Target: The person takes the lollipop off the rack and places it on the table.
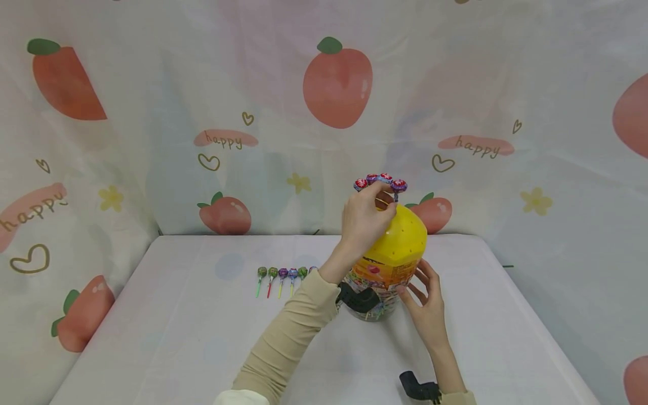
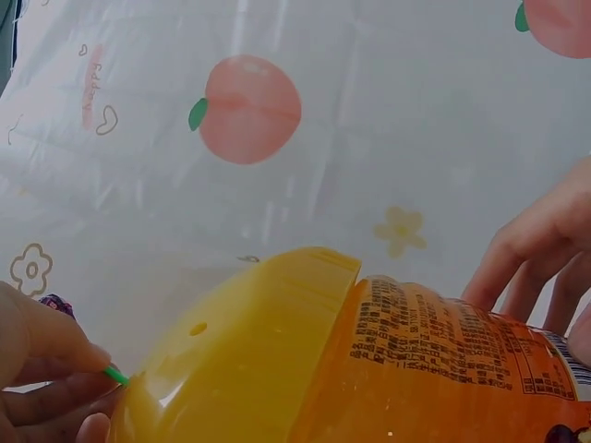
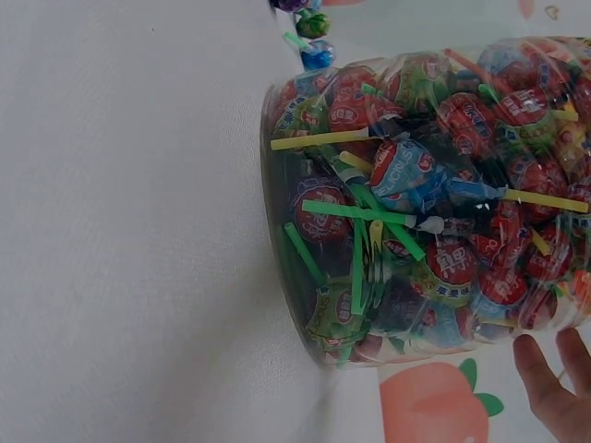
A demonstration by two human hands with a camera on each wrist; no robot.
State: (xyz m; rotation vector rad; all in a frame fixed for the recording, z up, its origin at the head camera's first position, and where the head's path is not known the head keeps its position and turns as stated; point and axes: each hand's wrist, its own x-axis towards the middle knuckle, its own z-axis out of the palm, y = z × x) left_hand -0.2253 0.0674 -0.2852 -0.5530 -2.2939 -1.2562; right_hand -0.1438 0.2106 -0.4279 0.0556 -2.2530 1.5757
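A clear plastic jar (image 3: 305, 268) full of wrapped lollipops stands on the table, with an orange label (image 2: 443, 346) and a domed yellow lid (image 1: 405, 236) that has small holes. Over the lid, my left hand (image 1: 367, 219) pinches a lollipop by its green stick (image 2: 115, 376), whose end meets the lid. Several wrapped lollipop heads (image 1: 385, 178) show above this hand, their sticks mostly hidden by it. My right hand (image 1: 427, 315) holds the jar's right side around the label's lower part, thumb in front and curved fingers (image 2: 508, 263) farther back.
Left of the jar, several lollipops (image 1: 283, 274) lie in a row on the white tablecloth (image 1: 167, 320), partly hidden by my left sleeve (image 1: 288, 332). A black wrist mount (image 1: 359, 299) overlaps the jar's front. Behind the table hangs a peach-patterned cloth (image 1: 283, 152).
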